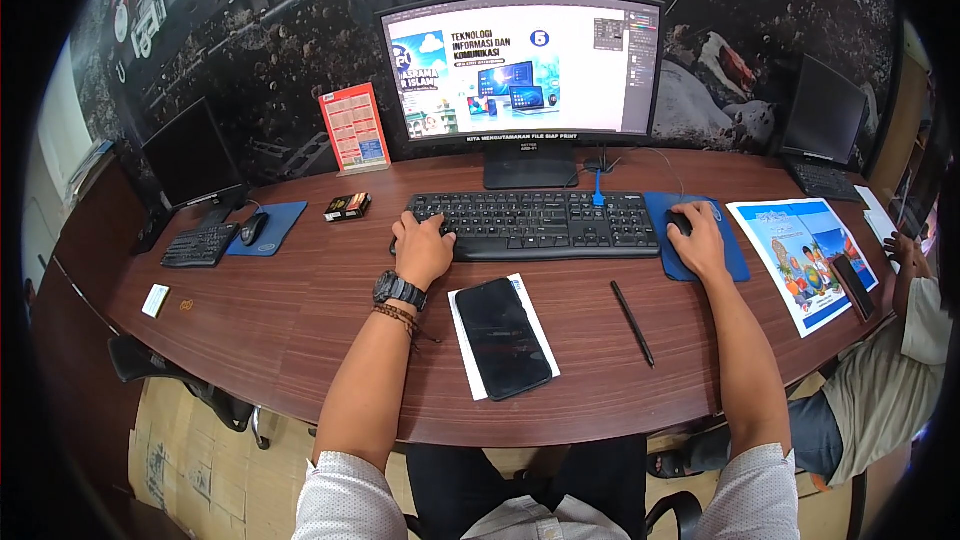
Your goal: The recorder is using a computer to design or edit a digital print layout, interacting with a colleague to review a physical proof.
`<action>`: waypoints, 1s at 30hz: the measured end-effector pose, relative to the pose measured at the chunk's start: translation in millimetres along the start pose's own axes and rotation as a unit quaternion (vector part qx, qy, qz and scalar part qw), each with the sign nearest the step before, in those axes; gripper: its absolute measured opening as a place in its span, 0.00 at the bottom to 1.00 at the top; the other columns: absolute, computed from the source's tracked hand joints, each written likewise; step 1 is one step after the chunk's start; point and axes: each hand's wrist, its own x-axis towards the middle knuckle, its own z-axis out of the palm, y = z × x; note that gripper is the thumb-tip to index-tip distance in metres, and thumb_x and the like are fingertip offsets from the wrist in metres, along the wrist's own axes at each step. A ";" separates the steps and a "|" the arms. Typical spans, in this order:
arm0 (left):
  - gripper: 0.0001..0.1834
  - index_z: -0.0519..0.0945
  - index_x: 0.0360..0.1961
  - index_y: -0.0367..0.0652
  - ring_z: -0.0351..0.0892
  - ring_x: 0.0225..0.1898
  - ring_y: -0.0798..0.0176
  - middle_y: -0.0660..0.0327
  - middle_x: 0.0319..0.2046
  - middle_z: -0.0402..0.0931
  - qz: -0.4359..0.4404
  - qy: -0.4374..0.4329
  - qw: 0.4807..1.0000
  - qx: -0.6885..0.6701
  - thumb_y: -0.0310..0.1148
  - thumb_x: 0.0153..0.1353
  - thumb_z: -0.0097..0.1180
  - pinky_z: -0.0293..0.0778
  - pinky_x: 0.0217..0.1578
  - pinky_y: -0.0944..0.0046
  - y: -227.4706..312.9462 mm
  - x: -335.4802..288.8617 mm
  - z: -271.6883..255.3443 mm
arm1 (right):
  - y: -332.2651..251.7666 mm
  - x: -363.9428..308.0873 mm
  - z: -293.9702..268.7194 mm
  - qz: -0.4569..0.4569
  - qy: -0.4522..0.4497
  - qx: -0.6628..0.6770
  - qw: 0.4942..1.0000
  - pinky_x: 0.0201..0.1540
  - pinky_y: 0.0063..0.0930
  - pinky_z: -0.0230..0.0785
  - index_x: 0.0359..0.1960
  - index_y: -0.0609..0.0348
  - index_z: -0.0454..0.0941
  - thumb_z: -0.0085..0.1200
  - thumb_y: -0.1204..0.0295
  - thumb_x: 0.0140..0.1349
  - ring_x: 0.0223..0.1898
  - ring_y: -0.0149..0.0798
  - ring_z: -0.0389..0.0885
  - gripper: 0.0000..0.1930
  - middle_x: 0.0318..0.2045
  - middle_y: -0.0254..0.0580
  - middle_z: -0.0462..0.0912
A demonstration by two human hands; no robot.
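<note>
My left hand (pixel 424 248) rests on the left end of a black keyboard (pixel 530 223), its fingers spread over the keys. A dark watch and a beaded bracelet circle that wrist. My right hand (pixel 699 244) is curved over a black computer mouse (pixel 682 223), which it partly hides, on a blue mouse pad (pixel 733 257). Behind the keyboard stands a wide curved monitor (pixel 590 90) showing a design program with a blue-and-white layout. Between my forearms a black smartphone (pixel 502 340) lies on white paper (pixel 546 348). A thin black stylus or pen (pixel 632 324) lies to its right.
Printed colour sheets (pixel 790 260) lie at the right, a dark phone (pixel 853 287) on their edge. A seated person (pixel 890 370) is beyond. Left are a small box (pixel 347 207), a red desk calendar (pixel 355 130), and another monitor (pixel 192 155), keyboard (pixel 200 245) and mouse (pixel 254 229).
</note>
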 end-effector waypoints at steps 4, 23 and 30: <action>0.21 0.82 0.53 0.43 0.65 0.57 0.36 0.42 0.54 0.67 0.003 0.006 1.000 -0.004 0.37 0.59 0.63 0.69 0.57 0.45 1.5 -0.7 1.0 | 1.9 0.3 0.4 -0.006 -0.002 0.002 1.000 0.55 0.42 0.71 0.47 0.54 0.81 0.58 0.67 0.55 0.52 0.52 0.78 0.17 0.50 0.45 0.75; 0.29 0.82 0.54 0.47 0.58 0.65 0.37 0.40 0.62 0.63 -0.019 -0.027 0.999 0.000 0.56 0.59 0.63 0.58 0.63 0.38 12.2 -3.5 -10.2 | 8.6 2.3 4.7 -0.032 0.012 0.015 0.999 0.55 0.42 0.70 0.45 0.59 0.82 0.58 0.69 0.55 0.51 0.54 0.77 0.16 0.49 0.50 0.75; 0.34 0.80 0.57 0.44 0.58 0.65 0.36 0.39 0.62 0.63 -0.023 -0.045 0.999 -0.001 0.58 0.58 0.62 0.57 0.63 0.37 10.7 -2.0 -9.6 | 7.8 2.9 4.8 -0.022 0.008 0.012 1.000 0.55 0.42 0.70 0.46 0.59 0.82 0.58 0.68 0.56 0.51 0.54 0.77 0.16 0.49 0.50 0.75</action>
